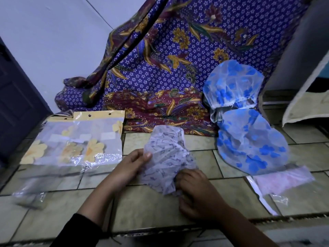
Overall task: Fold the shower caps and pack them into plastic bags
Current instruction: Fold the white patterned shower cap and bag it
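A white shower cap with a purple print (166, 157) is bunched in the middle, above the tiled floor (146, 209). My left hand (132, 164) pinches its left edge between thumb and fingers. My right hand (197, 192) grips its lower right part. Two blue-flowered shower caps (249, 145) lie unfolded at the right, one leaning on the patterned cloth behind. At the left, a clear plastic bag (74, 139) holds yellow-flowered caps. A clear bag with a pink folded cap (283, 180) lies at the right.
A purple batik cloth (178, 59) hangs and drapes behind the work area. More clear plastic bags (30, 195) lie at the lower left. A dark door (16, 104) stands at the left, and a pale mat (309, 107) rests at the far right.
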